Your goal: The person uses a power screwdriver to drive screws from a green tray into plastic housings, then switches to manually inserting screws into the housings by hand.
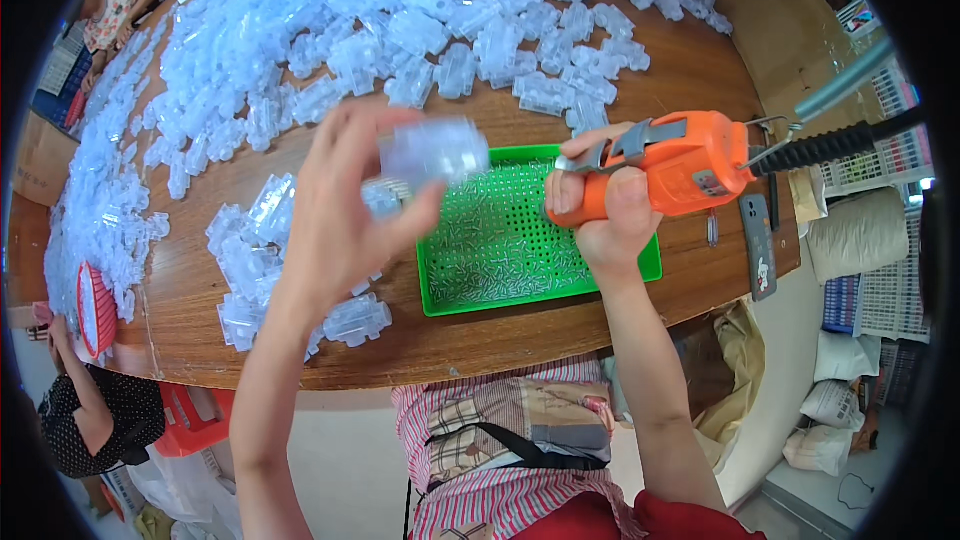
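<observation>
Clear plastic piece (440,150) in your left hand (342,202), ten o'clock from the nose of the orange driver (695,162).
Your left thumb and fingers pinch the blurred piece, long axis roughly nine-to-three, by the green tray's (500,304) ten-o'clock corner; your right hand (618,218) wraps the driver, apart from it.

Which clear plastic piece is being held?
The blurred piece in the left hand, seen against the upper-left corner of the green tray; the other pieces lie heaped or loose on the wooden table.
</observation>
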`<action>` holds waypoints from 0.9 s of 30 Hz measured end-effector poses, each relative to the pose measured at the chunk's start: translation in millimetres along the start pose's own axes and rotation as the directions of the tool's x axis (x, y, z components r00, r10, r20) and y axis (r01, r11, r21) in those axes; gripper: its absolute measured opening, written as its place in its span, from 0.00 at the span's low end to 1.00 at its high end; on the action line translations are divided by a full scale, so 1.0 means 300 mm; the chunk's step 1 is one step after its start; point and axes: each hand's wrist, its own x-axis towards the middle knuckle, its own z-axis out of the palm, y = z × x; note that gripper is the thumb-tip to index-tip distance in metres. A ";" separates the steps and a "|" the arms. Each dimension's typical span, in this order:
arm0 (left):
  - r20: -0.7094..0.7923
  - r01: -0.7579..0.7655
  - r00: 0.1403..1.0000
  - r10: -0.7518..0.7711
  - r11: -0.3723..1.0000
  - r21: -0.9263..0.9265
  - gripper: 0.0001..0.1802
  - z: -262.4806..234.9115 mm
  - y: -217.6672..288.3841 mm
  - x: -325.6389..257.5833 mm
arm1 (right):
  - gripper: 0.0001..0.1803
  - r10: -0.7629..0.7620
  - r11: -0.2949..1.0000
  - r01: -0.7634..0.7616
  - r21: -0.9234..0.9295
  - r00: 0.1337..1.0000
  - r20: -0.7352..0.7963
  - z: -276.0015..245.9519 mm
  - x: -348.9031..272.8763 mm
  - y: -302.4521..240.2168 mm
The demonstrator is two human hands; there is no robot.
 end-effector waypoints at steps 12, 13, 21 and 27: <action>0.138 -0.151 0.982 0.129 0.976 0.159 0.29 0.127 0.098 -0.309 | 0.19 -0.111 0.987 0.117 0.109 0.992 -0.058 0.020 0.021 0.049; 0.138 -0.152 0.982 0.131 0.976 0.156 0.29 0.133 0.090 -0.309 | 0.19 -0.111 0.987 0.117 0.106 0.992 -0.059 0.015 0.021 0.047; 0.168 -0.114 0.978 0.128 0.989 -0.090 0.38 0.184 0.039 -0.362 | 0.33 -0.084 0.995 0.083 -0.055 0.996 -0.019 0.013 0.029 0.033; 0.064 -0.066 0.995 0.079 0.980 -0.190 0.41 0.200 0.024 -0.378 | 0.36 -0.054 0.995 0.047 0.090 0.996 0.078 0.021 -0.006 -0.098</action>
